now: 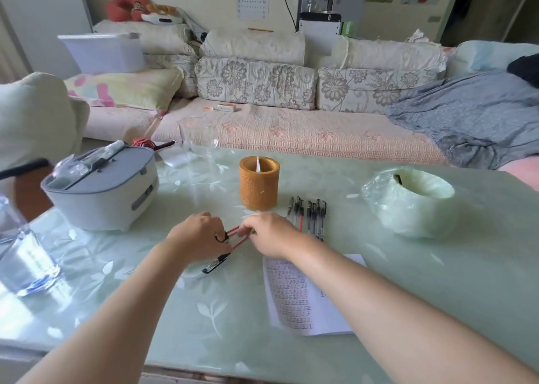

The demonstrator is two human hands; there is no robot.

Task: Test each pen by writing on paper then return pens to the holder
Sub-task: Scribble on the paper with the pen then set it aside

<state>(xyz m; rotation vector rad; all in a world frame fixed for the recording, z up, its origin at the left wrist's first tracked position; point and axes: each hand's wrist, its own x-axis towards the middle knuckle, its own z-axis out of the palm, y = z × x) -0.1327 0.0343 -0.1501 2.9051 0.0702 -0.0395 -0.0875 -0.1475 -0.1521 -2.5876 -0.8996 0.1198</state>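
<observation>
Just in front of the round brown wooden pen holder (259,186), our left grip (198,235) and right grip (268,232) both pinch 1 thin red pen (236,230) over the pale green worktop (423,252). If we tug too hard, its cap could fly off and roll away.

Pens, holder and paper on the worktop (414,270).
The orange-brown holder (259,186) stands upright, with a row of dark pens (309,217) lying side by side just right of it. Two red pens (238,232) with black caps slant in front of the holder, apparently pinched between the left hand (198,235) and right hand (269,232). The paper (297,296), covered in written rows, lies nearer.
</observation>
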